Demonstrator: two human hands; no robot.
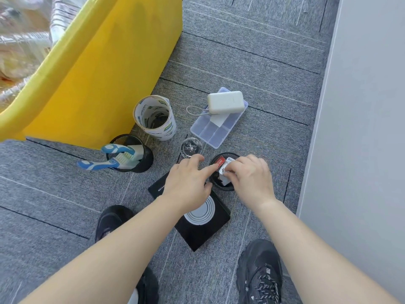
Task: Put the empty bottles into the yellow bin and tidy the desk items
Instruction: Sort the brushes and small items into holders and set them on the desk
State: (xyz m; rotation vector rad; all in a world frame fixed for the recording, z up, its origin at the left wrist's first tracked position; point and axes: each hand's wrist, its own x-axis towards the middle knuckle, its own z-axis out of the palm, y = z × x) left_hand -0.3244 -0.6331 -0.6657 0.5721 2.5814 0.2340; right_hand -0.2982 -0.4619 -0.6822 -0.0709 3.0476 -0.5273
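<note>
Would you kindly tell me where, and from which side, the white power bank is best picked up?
Probably from above, pinching across its two long edges. The white power bank lies flat on the clear organiser box, with both rounded long sides free and nothing over it. The thin cord loop at its left end looks too slight to lift by.

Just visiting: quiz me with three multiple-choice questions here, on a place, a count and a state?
1. The white rounded power bank lies: A) on the clear plastic compartment box; B) in the bin; C) on the notebook.
2. Blue-and-white toothbrushes in the black mesh cup: A) one; B) two; C) four.
3. The right hand: A) hangs idle; B) grips a small white block; C) presses carpet.
Answers: 1A, it rests on the box; 2B, two handles stick out; 3B, it curls round the block.
</note>
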